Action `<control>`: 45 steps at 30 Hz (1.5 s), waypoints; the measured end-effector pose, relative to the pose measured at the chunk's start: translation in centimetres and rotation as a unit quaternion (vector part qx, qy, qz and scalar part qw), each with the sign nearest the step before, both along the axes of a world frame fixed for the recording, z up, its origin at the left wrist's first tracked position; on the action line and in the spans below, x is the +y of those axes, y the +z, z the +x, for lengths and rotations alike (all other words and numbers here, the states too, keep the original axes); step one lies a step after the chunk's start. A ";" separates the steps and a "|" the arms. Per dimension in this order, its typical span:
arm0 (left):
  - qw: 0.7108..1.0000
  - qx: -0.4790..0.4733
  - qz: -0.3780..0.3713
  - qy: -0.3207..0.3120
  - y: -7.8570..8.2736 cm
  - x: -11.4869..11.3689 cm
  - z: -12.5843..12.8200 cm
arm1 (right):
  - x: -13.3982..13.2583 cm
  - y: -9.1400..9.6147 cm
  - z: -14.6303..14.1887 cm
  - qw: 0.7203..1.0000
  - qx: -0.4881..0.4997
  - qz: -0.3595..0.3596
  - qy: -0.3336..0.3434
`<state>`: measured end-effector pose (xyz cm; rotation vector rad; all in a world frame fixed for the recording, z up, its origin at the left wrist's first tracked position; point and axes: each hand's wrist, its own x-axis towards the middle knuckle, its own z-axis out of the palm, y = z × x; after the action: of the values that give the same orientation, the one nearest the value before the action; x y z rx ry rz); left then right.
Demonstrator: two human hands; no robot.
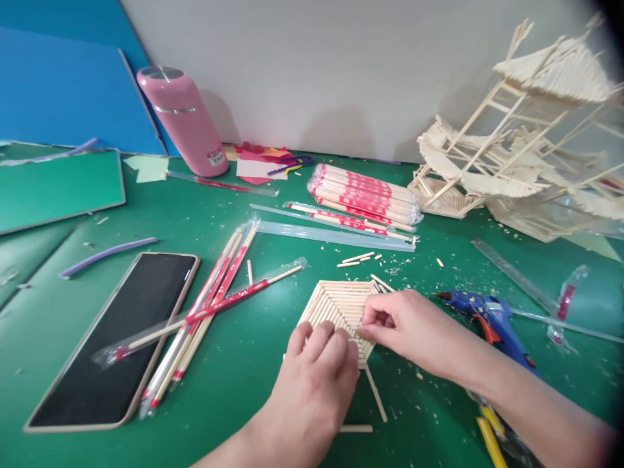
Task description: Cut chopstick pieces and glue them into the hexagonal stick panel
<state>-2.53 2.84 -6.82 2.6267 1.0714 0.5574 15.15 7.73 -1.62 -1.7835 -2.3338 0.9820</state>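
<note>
A hexagonal panel (336, 296) of short wooden sticks laid in nested rows lies flat on the green table. My left hand (316, 370) covers its near left part, fingers curled down onto it and steadying its edge. At the panel's right side, my right hand (404, 328) pinches thumb against forefinger close to the middle; whatever is between the fingertips is too small to make out. One loose stick (375, 393) touches the panel's near corner and points toward me. Another cut stick (355, 428) lies beside my left wrist.
A blue glue gun (487, 312) lies right of my right hand, with a yellow-handled tool (491, 442) under that forearm. Wrapped chopsticks (214, 305) cross a phone (117, 338) at left. Behind are a chopstick bundle (363, 195), a pink bottle (185, 123) and a stick-built tower (517, 136).
</note>
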 end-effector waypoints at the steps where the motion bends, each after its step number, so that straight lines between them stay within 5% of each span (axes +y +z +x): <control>1: 1.000 -0.005 0.003 0.002 -0.1 0.0 0.1 | 0.2 0.0 0.0 1.000 -0.004 -0.004 0.006; 30: 0.999 -0.032 0.001 0.018 -0.4 -0.1 0.4 | 0.9 0.8 -1.0 0.992 -0.100 0.014 0.071; 45: 1.000 0.016 -0.023 -0.004 0.0 0.0 0.1 | 0.4 0.1 0.1 1.000 0.010 -0.018 0.005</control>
<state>-2.46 2.87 -6.79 2.6070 1.0707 0.4857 15.27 8.09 -1.56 -1.7688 -2.3295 1.0431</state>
